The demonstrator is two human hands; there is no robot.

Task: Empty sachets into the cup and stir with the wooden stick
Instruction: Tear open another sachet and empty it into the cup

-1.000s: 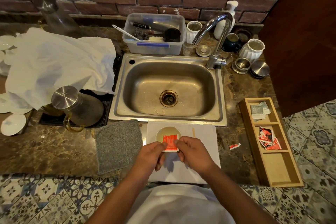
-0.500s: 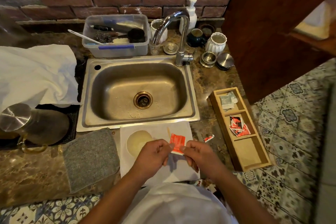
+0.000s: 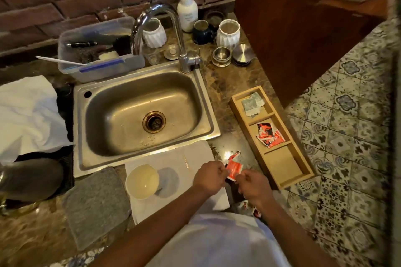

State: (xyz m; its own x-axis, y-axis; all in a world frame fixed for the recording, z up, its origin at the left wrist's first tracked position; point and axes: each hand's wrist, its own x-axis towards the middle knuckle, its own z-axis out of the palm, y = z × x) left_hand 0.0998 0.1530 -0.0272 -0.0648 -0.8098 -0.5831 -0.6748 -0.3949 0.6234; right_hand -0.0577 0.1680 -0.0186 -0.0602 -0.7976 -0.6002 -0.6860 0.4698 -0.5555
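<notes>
A red sachet [image 3: 234, 169] is pinched between my left hand [image 3: 209, 176] and my right hand [image 3: 252, 185], right of the cup and over the counter's front edge. The pale cup [image 3: 142, 181] stands on a white napkin [image 3: 171, 158] in front of the sink, holding a light liquid. A thin wooden stick [image 3: 186, 162] lies on the napkin just beyond my left hand. A torn red scrap [image 3: 235, 155] lies on the counter behind the sachet. More red sachets [image 3: 269, 134] fill the middle compartment of a wooden tray [image 3: 303, 171].
The steel sink [image 3: 208, 115] and tap [image 3: 182, 34] are behind the napkin. A grey cloth [image 3: 95, 204] lies left of the cup. A plastic tub [image 3: 102, 67], white jars, a soap bottle [image 3: 186, 6] and metal lids line the back. Scraps [image 3: 249, 207] lie on the patterned floor.
Both hands carried the sachet from over the cup to the right, past the napkin's edge. My view swung right, and the cup now shows uncovered.
</notes>
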